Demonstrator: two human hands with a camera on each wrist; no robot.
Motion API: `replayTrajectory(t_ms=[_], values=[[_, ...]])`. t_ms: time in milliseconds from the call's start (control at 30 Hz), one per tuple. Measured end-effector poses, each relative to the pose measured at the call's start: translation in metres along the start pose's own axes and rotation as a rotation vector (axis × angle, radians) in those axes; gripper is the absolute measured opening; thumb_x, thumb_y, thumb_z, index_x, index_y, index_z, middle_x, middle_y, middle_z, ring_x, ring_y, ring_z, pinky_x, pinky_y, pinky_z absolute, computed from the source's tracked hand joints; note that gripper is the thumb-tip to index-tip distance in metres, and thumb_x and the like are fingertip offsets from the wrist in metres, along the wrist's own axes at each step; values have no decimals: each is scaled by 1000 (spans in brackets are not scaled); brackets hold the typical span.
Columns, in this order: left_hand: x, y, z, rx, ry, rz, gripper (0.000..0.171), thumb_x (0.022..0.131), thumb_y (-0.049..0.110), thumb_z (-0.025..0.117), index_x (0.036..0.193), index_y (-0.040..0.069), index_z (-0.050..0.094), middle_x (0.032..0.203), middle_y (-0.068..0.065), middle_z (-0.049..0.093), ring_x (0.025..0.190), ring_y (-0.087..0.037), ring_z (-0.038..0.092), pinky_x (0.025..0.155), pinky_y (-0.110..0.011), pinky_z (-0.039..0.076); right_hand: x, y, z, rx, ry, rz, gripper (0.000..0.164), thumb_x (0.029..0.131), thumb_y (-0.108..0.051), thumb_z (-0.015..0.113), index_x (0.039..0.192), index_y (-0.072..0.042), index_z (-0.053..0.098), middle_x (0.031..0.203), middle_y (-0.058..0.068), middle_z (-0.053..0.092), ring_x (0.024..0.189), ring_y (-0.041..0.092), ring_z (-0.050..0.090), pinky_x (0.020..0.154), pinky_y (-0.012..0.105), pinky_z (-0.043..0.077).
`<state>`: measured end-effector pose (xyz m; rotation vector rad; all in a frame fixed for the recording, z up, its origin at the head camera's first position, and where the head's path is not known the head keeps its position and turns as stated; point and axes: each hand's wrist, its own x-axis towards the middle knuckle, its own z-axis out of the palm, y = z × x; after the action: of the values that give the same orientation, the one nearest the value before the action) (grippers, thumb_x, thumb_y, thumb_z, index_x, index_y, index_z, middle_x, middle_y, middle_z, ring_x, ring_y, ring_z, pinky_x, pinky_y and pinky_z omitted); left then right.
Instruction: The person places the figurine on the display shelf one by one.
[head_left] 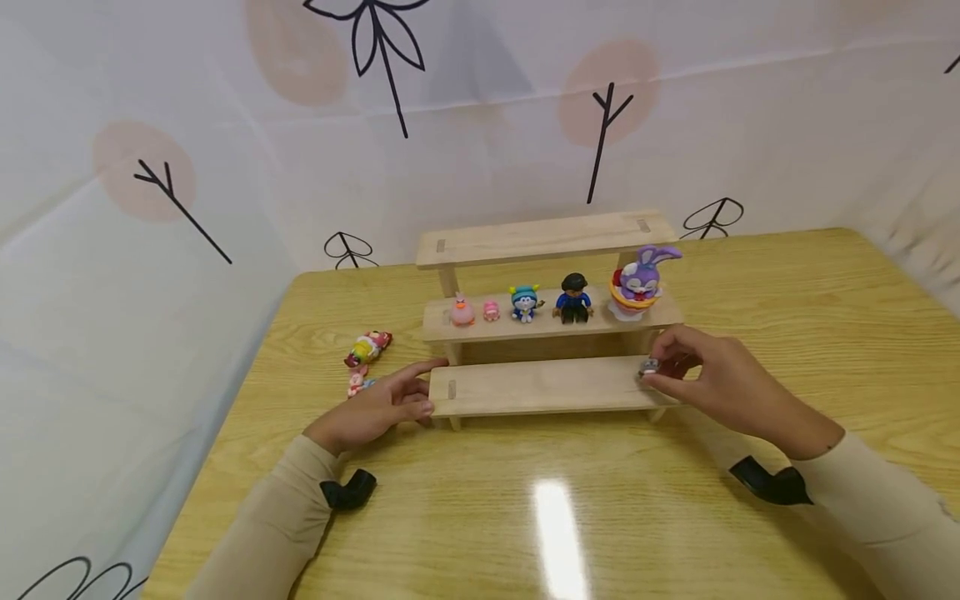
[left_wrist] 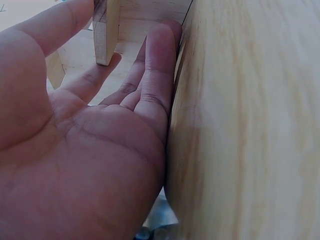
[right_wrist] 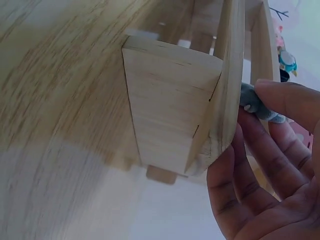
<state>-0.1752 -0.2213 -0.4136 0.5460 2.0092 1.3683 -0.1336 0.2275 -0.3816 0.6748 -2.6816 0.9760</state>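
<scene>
My right hand (head_left: pixel 716 375) pinches a small grey figurine (head_left: pixel 649 366) between thumb and fingers at the right end of the lowest step of a wooden tiered stand (head_left: pixel 540 387). In the right wrist view, the grey figurine (right_wrist: pixel 252 101) shows beside the board's edge, partly covered by my fingers. At the opposite end, my left hand (head_left: pixel 378 408) rests against the lowest step, thumb by the front corner and forefinger by the back corner. Its fingers (left_wrist: pixel 160 55) lie fairly straight beside the tabletop in the left wrist view.
The middle step carries a pink bird figure (head_left: pixel 462 312), a small pink figure (head_left: pixel 491 311), a blue horned figure (head_left: pixel 525 304), a dark-haired toy person (head_left: pixel 574 300) and a purple rabbit (head_left: pixel 641 279). Left of the stand lie a colourful figure (head_left: pixel 367 348) and a pink figure (head_left: pixel 358 382).
</scene>
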Motion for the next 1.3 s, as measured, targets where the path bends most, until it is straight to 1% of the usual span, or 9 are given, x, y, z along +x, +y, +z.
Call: replayTrajectory(t_ms=[300, 533, 800, 967, 1300], values=[[0, 0, 0, -2, -6, 12, 61, 104, 27, 56, 157, 38, 27, 138, -17, 51, 117, -27, 60, 99, -38, 51, 0, 3, 4, 17, -14, 4, 27, 81, -8, 84, 95, -15, 62, 82, -8, 66, 75, -3, 59, 65, 19, 53], [2, 1, -1, -9, -1, 12, 62, 103, 29, 57, 156, 39, 27, 137, -16, 52, 116, -27, 61, 99, -38, 51, -1, 3, 6, 24, -19, 25, 27, 81, -8, 83, 95, -14, 62, 81, -7, 66, 74, -3, 59, 62, 21, 52], [2, -1, -1, -26, -11, 23, 62, 104, 26, 57, 157, 37, 28, 136, -17, 53, 119, -26, 59, 98, -38, 52, -1, 3, 8, 37, -18, 23, 28, 82, -7, 82, 99, -13, 61, 81, -6, 65, 73, -2, 57, 59, 21, 49], [2, -1, -2, -31, -11, 24, 61, 104, 27, 57, 157, 37, 28, 135, -17, 53, 117, -27, 61, 98, -38, 53, 0, 2, 9, 28, -16, 15, 27, 82, -7, 82, 102, -12, 64, 81, -7, 65, 72, -3, 57, 59, 21, 49], [3, -2, -1, -49, -10, 18, 62, 103, 26, 58, 157, 36, 28, 137, -18, 53, 119, -26, 60, 97, -36, 53, 0, -1, 8, -3, -27, 21, 26, 82, -7, 82, 102, -12, 66, 81, -7, 65, 72, -3, 56, 60, 21, 49]])
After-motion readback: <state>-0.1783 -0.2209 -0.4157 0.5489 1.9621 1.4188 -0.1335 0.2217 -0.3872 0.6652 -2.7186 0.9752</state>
